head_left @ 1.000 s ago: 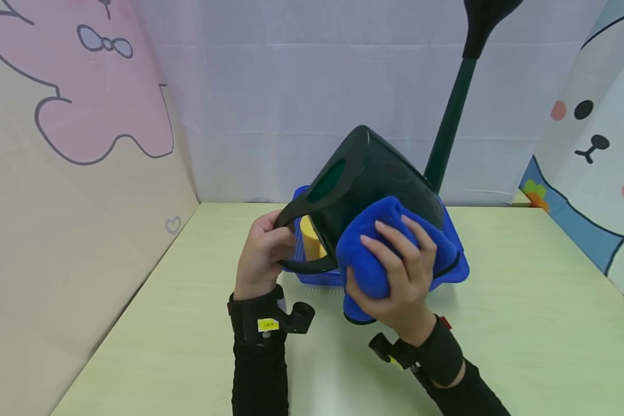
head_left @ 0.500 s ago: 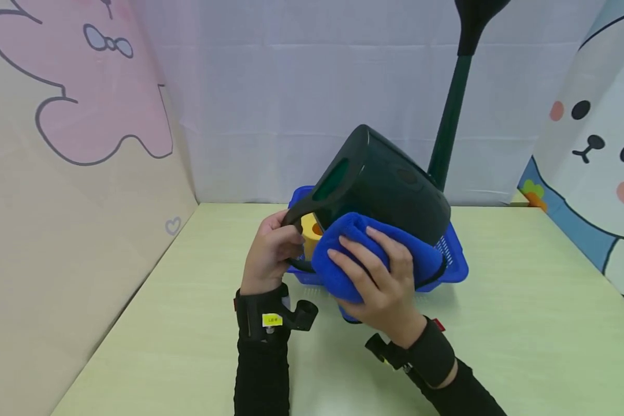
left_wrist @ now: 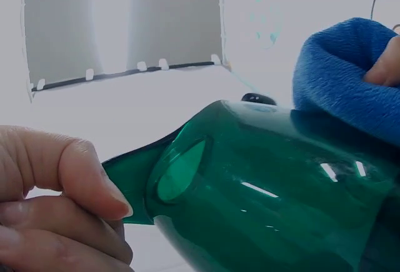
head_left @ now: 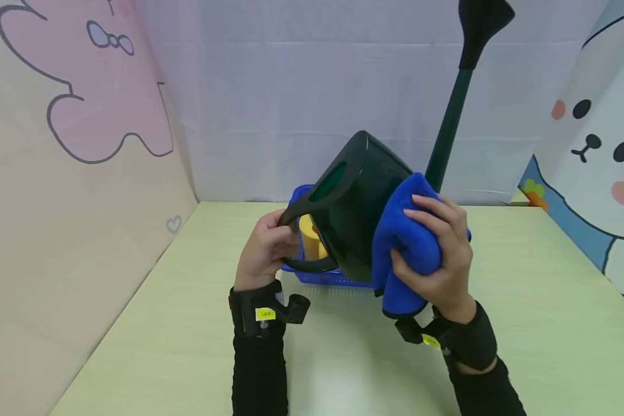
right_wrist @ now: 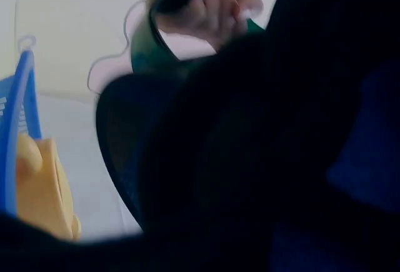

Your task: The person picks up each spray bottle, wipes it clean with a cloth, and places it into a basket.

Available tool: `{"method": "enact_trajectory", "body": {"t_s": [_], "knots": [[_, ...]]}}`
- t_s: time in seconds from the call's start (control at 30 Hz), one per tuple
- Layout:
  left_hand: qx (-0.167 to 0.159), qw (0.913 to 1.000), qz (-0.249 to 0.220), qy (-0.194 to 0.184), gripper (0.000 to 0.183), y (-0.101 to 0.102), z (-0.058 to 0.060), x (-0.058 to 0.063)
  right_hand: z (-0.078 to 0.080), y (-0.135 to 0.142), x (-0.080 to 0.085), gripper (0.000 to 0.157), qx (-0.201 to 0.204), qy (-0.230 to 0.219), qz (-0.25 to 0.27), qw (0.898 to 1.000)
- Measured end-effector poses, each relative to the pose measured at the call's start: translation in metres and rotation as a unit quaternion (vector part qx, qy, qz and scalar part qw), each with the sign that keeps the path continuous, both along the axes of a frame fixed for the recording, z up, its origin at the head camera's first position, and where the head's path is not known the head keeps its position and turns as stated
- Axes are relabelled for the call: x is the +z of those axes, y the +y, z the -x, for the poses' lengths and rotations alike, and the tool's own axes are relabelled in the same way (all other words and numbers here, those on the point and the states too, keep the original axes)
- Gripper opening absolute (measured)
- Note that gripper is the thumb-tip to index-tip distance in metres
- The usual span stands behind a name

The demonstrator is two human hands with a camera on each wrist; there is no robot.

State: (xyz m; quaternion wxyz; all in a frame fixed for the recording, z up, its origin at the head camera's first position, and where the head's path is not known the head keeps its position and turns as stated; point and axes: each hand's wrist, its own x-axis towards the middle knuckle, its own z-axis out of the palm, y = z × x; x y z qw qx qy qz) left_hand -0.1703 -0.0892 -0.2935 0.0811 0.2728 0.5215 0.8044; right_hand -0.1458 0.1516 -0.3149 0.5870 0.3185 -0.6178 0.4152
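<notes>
A dark green watering can [head_left: 364, 202] is held up and tilted above the table, its long spout rising to the right. My left hand [head_left: 265, 248] grips its handle with curled fingers, and the left wrist view shows the thumb over the green handle [left_wrist: 134, 184]. My right hand [head_left: 442, 254] holds a bunched blue cloth [head_left: 403, 248] with dark edging against the can's lower right side. Up close, the cloth [left_wrist: 350, 78] lies over the can's shiny wall in the left wrist view. Dark, blurred cloth fills much of the right wrist view.
Behind the can stands a blue plastic basket [head_left: 338, 279] on the pale green table [head_left: 177, 329]. Yellow objects [head_left: 310, 237] sit in it, partly hidden by the can. A white curtain [head_left: 291, 86] closes off the back, with printed panels at both sides.
My right hand first slid the cloth leftward across the can, then moved it right and up to the can's base end. My left hand keeps its grip on the handle with only slight shifts.
</notes>
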Motion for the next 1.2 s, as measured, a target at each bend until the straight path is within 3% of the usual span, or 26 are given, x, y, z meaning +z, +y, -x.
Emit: {"method": "enact_trajectory", "body": {"t_s": [0.23,0.4,0.57,0.7,0.87,0.97,1.03,1.1,1.2], "knots": [[-0.002,0.9999,0.003,-0.010,0.024,-0.005,0.003,-0.001,0.006,0.011,0.000,0.058,0.040,-0.036,0.008,0.999],[0.004,0.9999,-0.001,-0.012,0.024,-0.005,0.003,-0.002,0.006,0.006,-0.004,0.060,0.001,-0.017,-0.028,0.999],[0.004,0.9997,-0.022,-0.004,0.026,-0.007,0.003,-0.002,0.003,-0.013,-0.006,0.056,-0.050,0.048,-0.083,0.994],[0.007,0.9991,-0.040,-0.008,0.026,-0.007,0.003,-0.002,0.000,-0.034,-0.013,0.049,-0.102,0.094,-0.141,0.980],[0.013,0.9985,-0.051,-0.009,0.026,-0.006,0.003,-0.002,-0.003,-0.057,-0.029,0.047,-0.168,0.129,-0.204,0.956],[0.008,0.9984,-0.056,-0.001,0.025,-0.006,0.003,-0.001,-0.002,-0.066,-0.037,0.049,-0.199,0.152,-0.227,0.941],[0.004,0.9983,-0.058,0.003,0.025,-0.007,0.003,-0.001,-0.002,-0.068,-0.039,0.051,-0.207,0.161,-0.232,0.937],[-0.001,0.9980,-0.063,0.005,0.026,-0.008,0.003,-0.002,-0.001,-0.068,-0.039,0.050,-0.203,0.164,-0.226,0.938],[-0.009,0.9974,-0.070,0.015,0.027,-0.009,0.002,-0.002,-0.001,-0.062,-0.035,0.046,-0.179,0.164,-0.191,0.951]]}}
